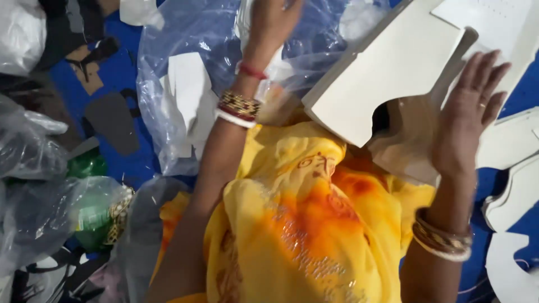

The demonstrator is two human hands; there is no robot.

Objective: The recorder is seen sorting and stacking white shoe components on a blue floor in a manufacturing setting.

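My right hand (463, 123) lies flat, fingers spread, against a beige shaped board (404, 148) that backs a large white cut-out board (387, 73). The hand props this stack, tilted, above my lap. My left hand (269, 25) reaches forward to a clear plastic bag (185, 33) holding white cut pieces (188, 101). Its fingers run past the top edge, so their grip is hidden. Both wrists wear bangles. A yellow and orange cloth (303, 213) covers my lap.
More white shaped boards (516, 191) lie on the blue floor mat (120, 73) at the right. Dark cut-out pieces (112, 120) lie at the upper left. Crumpled clear bags and a green object (84, 165) crowd the left side.
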